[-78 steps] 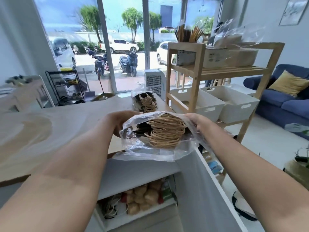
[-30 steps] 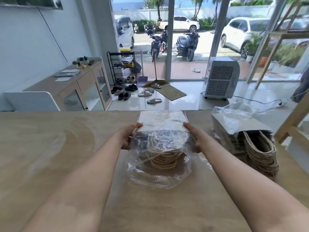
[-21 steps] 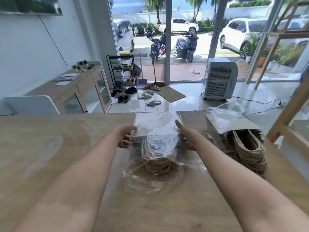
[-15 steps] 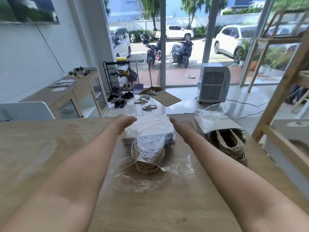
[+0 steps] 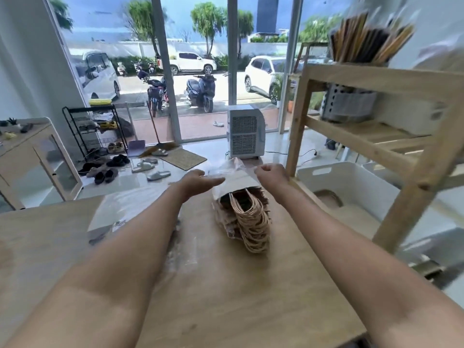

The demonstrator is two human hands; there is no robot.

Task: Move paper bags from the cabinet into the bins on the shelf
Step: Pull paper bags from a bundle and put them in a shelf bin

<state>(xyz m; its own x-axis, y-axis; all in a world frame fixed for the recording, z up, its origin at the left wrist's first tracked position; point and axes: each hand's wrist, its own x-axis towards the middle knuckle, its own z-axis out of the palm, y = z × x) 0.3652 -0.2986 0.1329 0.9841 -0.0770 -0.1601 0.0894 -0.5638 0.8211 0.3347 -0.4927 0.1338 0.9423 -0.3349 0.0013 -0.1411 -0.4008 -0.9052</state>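
1. This looks like a small shop or a room in a home, at street level.
2. Big glass doors (image 5: 200, 71) show parked cars and motorbikes outside.
3. A shoe rack (image 5: 95, 129) and loose sandals (image 5: 150, 169) sit near the doors.
4. A wooden shelf (image 5: 364, 136) holds white bins (image 5: 351, 187).

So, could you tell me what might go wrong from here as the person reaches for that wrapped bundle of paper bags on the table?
1. The bundle of paper bags lies in loose clear plastic; the right hand seems to pinch only the wrap, so the bags could slide out when lifted.
2. The twine handles spill from the open end and might snag on the shelf post on the way to the white bin.
3. The left hand is open, not gripping, so the lift may be lopsided.
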